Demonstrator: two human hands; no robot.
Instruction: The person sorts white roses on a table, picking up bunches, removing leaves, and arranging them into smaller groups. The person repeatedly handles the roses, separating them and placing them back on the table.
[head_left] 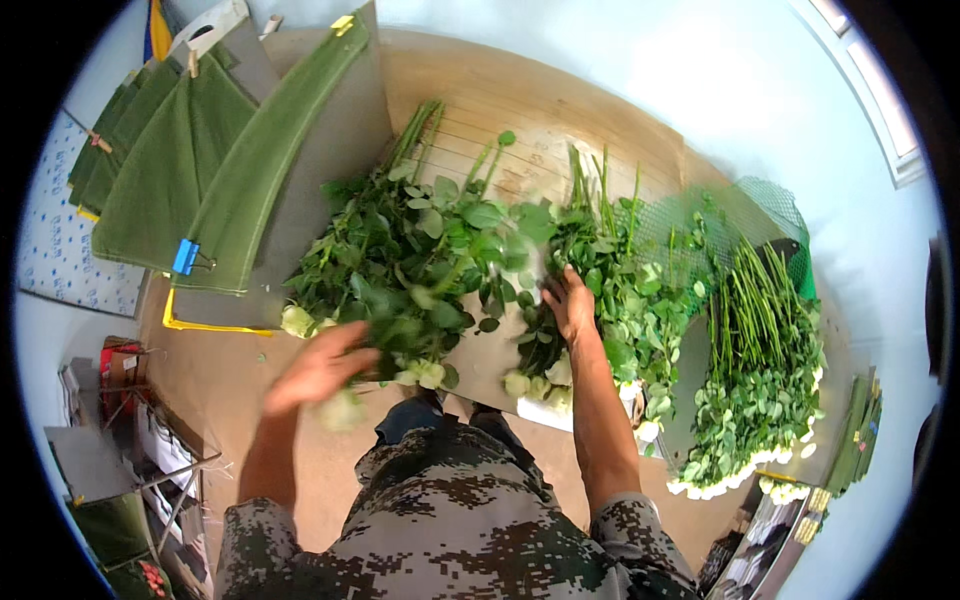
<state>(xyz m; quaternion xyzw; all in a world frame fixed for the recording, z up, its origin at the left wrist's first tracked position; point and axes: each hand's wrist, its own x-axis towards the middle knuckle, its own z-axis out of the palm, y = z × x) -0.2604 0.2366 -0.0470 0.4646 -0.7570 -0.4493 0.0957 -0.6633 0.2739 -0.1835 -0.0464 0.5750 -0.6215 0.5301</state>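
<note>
On the work table (pixel 490 365) lie pale cream-white roses with long leafy stems, heads toward me. My left hand (pixel 325 365) is smeared by motion at the near edge of the left rose pile (pixel 400 245). A blurred rose head (pixel 340 410) hangs just below it; whether the fingers grip its stem cannot be told. My right hand (pixel 572 305) rests with fingers apart on the leaves of the middle rose pile (pixel 595 235). Several rose heads (pixel 535 385) from that pile stick out over the near edge, beside my right forearm.
To the left stands an upright grey panel (pixel 335 150) with green cloths (pixel 275 170) clipped on it. At the right lies a large bunch of roses (pixel 755 370), stems upward, by green netting (pixel 770 210). A rack (pixel 175 480) with odds and ends stands lower left.
</note>
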